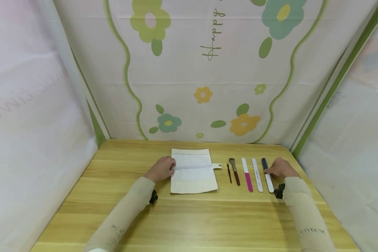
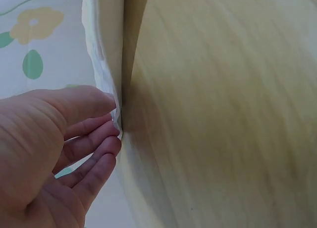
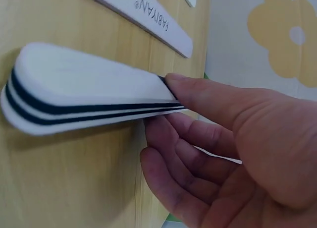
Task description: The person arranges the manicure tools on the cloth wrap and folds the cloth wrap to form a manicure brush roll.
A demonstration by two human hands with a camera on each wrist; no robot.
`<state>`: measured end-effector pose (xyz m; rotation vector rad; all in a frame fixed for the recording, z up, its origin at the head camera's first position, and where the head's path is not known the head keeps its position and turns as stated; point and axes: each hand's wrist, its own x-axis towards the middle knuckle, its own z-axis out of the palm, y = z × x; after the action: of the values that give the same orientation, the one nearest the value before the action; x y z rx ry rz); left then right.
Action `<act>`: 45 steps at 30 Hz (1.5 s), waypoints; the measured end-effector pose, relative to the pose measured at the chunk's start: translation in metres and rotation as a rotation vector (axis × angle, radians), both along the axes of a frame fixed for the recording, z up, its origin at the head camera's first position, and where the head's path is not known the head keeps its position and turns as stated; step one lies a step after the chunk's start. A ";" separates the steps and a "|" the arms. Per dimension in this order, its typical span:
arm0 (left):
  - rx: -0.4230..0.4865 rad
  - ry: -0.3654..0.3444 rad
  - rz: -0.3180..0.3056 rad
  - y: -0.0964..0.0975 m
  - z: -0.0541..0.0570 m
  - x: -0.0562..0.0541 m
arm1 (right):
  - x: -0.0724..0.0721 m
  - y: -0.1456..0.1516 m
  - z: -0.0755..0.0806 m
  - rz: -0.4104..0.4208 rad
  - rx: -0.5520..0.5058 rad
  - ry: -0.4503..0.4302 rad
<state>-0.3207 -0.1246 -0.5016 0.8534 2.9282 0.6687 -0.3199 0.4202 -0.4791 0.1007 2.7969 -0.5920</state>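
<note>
A flat cream fabric pouch (image 1: 193,176) lies on the table, a snap strap (image 1: 217,166) sticking out on its right. My left hand (image 1: 161,169) pinches the pouch's left edge; close up, thumb and fingertips hold the thin fabric rim (image 2: 118,114) in the left wrist view. With my right hand (image 1: 282,168) I pinch a black-and-white nail file (image 1: 270,183) near its middle. In the right wrist view, this thick layered file (image 3: 84,79) sits between thumb and fingers, apparently tilted off the wood at its near end.
Left of the held file lie a white nail file with lettering (image 1: 257,175), a white-and-pink file (image 1: 247,176), a brush (image 1: 235,171) and a thin brown tool (image 1: 229,173). A flowered cloth (image 1: 182,77) hangs behind the wooden table (image 1: 195,224), with more cloth at both sides.
</note>
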 end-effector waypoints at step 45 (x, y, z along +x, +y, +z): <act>-0.034 0.071 0.061 0.008 0.011 0.012 | -0.059 -0.273 0.055 0.223 -0.238 0.207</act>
<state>-0.3082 -0.1168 -0.4905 0.8038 3.0308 0.6018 -0.3787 0.1469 -0.4237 -0.3347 2.8496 -0.9170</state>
